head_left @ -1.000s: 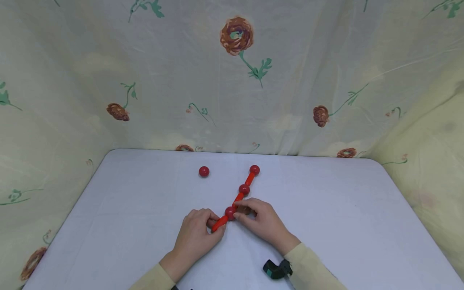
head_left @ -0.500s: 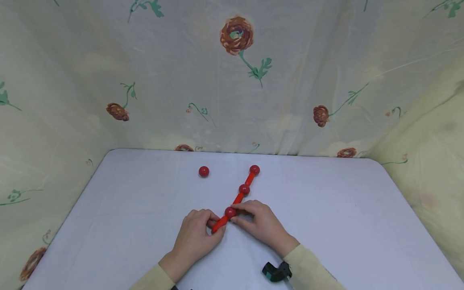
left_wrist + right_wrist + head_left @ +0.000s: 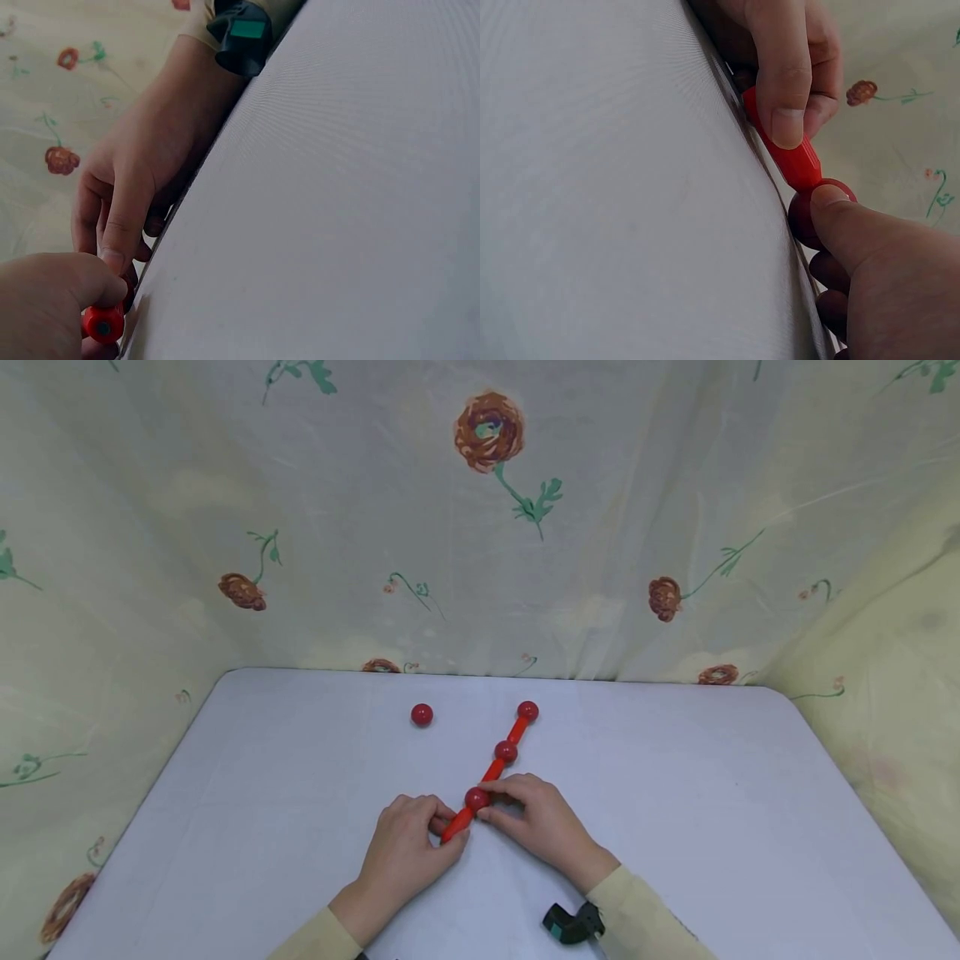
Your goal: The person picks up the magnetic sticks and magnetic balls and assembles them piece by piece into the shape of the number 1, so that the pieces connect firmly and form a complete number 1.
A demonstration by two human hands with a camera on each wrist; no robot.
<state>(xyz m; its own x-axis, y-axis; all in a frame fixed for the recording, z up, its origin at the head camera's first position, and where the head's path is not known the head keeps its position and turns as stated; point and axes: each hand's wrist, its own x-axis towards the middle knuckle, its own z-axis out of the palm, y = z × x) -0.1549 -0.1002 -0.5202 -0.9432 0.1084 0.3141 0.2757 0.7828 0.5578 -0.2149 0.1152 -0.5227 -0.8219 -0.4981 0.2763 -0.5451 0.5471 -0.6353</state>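
A chain of red balls and red rods runs slantwise over the white table. My left hand (image 3: 408, 837) pinches the nearest rod (image 3: 456, 824) between thumb and fingers; the left wrist view shows that rod's free end (image 3: 103, 327), with a grey disc in its middle. My right hand (image 3: 542, 818) holds the nearest ball (image 3: 477, 799) between thumb and index finger. In the right wrist view, the ribbed rod (image 3: 802, 165) meets this ball (image 3: 804, 221) end-on. Beyond it follow another rod (image 3: 493, 770), the middle ball (image 3: 506, 752), a third rod (image 3: 517, 730) and the far ball (image 3: 528, 711).
A loose red ball (image 3: 422, 715) lies near the back of the table (image 3: 675, 777), left of the chain. Flower-patterned cloth (image 3: 585, 602) hangs behind and at both sides. A black wrist camera (image 3: 573, 923) sits at the right sleeve.
My right fingers have shifted slightly left onto the nearest ball. The rod in my left hand has tilted a little, its free end moving slightly right. The rest of the chain looks nearly still.
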